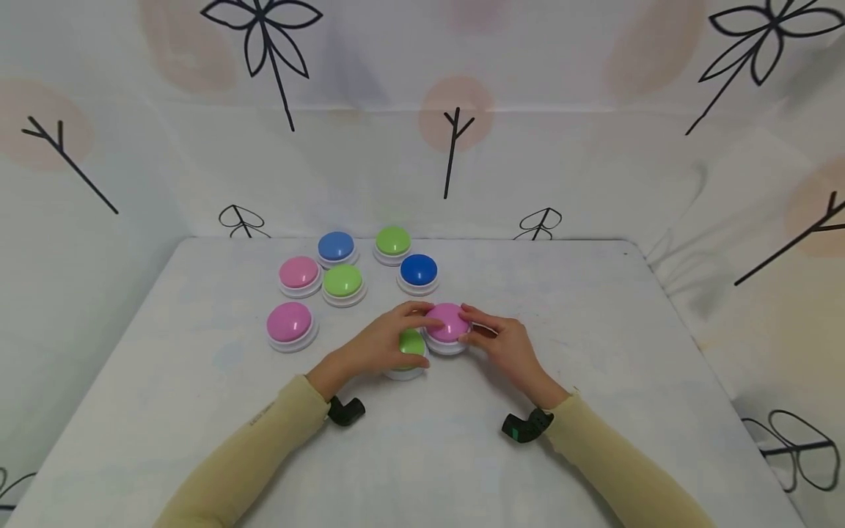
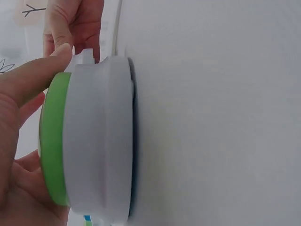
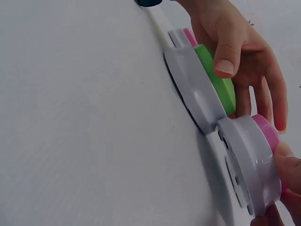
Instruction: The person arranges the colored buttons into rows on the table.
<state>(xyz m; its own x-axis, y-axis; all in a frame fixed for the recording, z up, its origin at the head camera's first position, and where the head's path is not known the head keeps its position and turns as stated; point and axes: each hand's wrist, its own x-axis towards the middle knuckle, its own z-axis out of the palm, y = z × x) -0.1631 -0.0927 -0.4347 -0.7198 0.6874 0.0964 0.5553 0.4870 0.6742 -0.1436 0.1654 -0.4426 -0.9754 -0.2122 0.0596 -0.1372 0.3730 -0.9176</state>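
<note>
Pinched between my right hand's (image 1: 508, 348) fingers and thumb is a pink push button (image 1: 449, 323) with a white base. In the right wrist view this pink button (image 3: 268, 134) tilts, its underside partly showing and one edge raised off the table. My left hand (image 1: 383, 341) arches over a green push button (image 1: 412, 345), its fingers spread. Its forefinger reaches onto the pink dome, while the thumb (image 3: 225, 61) lies over the green dome's edge. In the left wrist view the green button (image 2: 56, 141) stands flat on the table, close beside the pink one.
Farther back on the white table (image 1: 627, 330) stand more buttons: light blue (image 1: 335, 246), lime (image 1: 393, 240), dark blue (image 1: 419, 270), green (image 1: 342, 281) and pink (image 1: 298, 271). A magenta button (image 1: 289, 321) sits left of my hands. A patterned cloth (image 1: 370, 169) hangs behind.
</note>
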